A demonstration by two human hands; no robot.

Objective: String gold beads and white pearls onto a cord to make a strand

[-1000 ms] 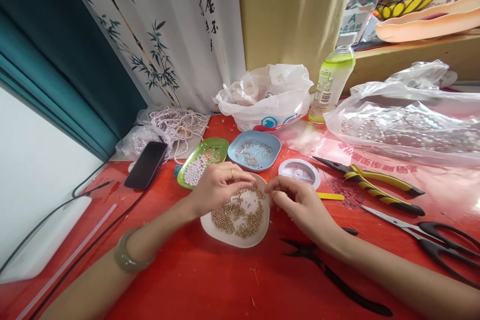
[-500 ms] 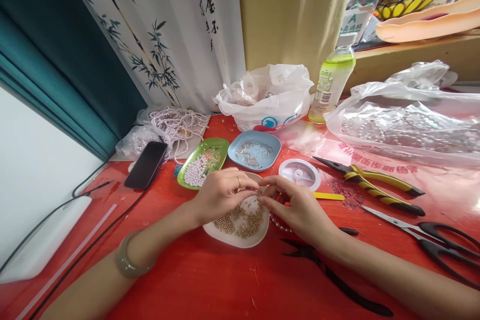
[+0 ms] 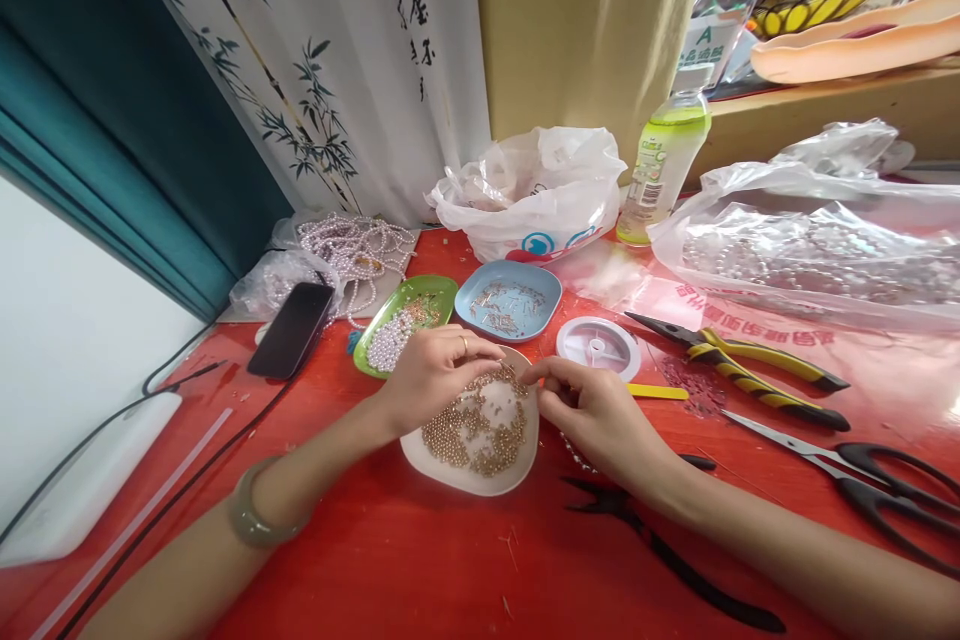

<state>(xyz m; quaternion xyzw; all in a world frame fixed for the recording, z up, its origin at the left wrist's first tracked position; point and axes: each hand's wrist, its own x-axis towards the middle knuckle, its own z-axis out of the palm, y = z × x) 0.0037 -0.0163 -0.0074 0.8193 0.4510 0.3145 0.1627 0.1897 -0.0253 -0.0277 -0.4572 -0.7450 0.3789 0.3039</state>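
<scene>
My left hand (image 3: 439, 375), with a ring and a bangle, hangs over the upper left of a white plate (image 3: 431, 475) of gold beads (image 3: 499, 445). Its thumb and fingertips are drawn together; anything between them is too small to make out. My right hand (image 3: 589, 412) is at the plate's right edge, apart from the left, its thumb and index finger pinched. A strand of silvery beads (image 3: 577, 455) trails from beneath it, partly hidden by the hand. Behind are a green tray (image 3: 364, 357) of white and gold beads and a blue tray (image 3: 553, 292) of small metal pieces.
A white spool (image 3: 598, 348), yellow-handled pliers (image 3: 742, 365) and scissors (image 3: 847, 465) lie at right. Black-handled pliers (image 3: 637, 520) lie under my right forearm. A phone (image 3: 291, 330) and cables are at left. Plastic bags (image 3: 525, 205) and a bottle (image 3: 666, 170) stand behind.
My hands, whose fingertips met above the plate, have parted. The left has shifted slightly left, the right to the right and down. More of the gold beads shows between them.
</scene>
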